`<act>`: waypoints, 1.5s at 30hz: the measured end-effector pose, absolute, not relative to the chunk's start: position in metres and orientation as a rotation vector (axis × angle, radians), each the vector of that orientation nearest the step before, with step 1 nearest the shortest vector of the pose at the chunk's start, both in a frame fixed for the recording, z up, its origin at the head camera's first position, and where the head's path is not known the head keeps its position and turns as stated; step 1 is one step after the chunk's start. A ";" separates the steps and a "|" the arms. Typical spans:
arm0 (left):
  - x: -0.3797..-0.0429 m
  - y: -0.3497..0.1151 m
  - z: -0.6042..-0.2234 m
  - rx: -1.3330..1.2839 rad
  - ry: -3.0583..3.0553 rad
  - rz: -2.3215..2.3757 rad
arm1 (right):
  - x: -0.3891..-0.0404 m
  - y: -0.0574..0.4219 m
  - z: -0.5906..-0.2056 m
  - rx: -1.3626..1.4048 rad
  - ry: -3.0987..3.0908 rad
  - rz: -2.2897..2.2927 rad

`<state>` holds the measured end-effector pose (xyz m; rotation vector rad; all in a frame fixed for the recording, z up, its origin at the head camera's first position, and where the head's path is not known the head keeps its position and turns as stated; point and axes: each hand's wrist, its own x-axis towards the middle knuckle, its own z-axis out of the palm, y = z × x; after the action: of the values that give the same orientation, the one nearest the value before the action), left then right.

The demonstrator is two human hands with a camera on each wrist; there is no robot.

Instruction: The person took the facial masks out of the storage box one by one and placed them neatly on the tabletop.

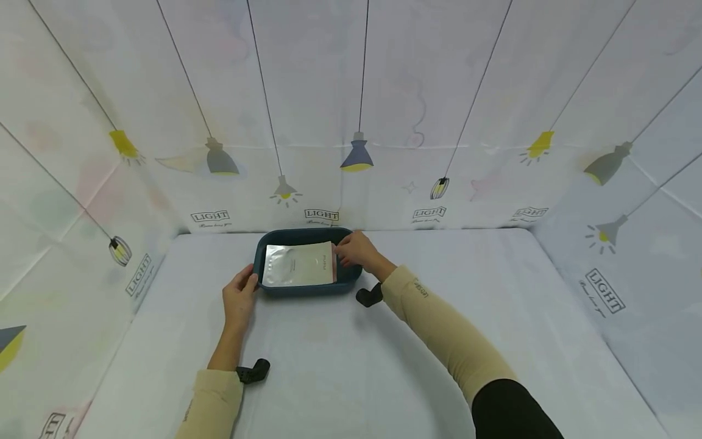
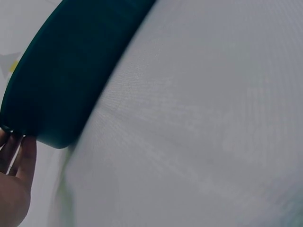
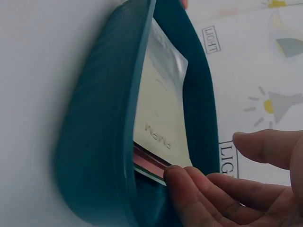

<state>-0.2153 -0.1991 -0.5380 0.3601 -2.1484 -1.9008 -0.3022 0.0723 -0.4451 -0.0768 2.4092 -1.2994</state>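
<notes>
- Teal tray (image 1: 307, 291): landmark, near the back edge of the white table (image 1: 329, 360), long side across the person's view.
- Cream packet (image 1: 298, 268): lies flat inside the tray, top of a stack, shiny silver part toward the tray's left end; lettering near its right edge, reads PMPM in the right wrist view.
- Pink packet (image 3: 150, 162): in the tray under the cream one, only its edge shows; a pale edge below that, contents can't be told.
- Left hand (image 1: 239, 294): at the tray's left end, fingertips touching the outer wall, fingers fairly straight; part of the hand is cut off in its wrist view.
- Right hand (image 1: 359, 250): over the tray's right end, fingers reaching in past the rim, fingertips at the stack's right edge; thumb stands apart from the fingers, no pinch.
- Hands well apart, tray between them.
- Black wrist devices, left (image 1: 255, 371) and right (image 1: 369, 296): both on the person's side of the tray.
- Beige sleeves (image 1: 444, 332): on both forearms, nearer the person than the tray.
- Printed backdrop (image 1: 307, 73): behind the tray, hanging lamps and LIGHT labels.
</notes>
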 end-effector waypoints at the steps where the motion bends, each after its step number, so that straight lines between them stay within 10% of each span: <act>1: -0.216 -0.199 -0.539 0.361 -2.153 -1.900 | -0.302 0.070 -0.447 -0.077 2.409 -1.283; 45: -0.217 -0.199 -0.541 0.322 -2.131 -1.886 | -0.293 0.024 -0.478 0.144 2.519 -1.511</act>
<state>-0.2166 -0.1993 -0.5405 0.3217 -2.1314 -1.8855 -0.2928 0.0245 -0.4782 0.1439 2.5187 -1.5105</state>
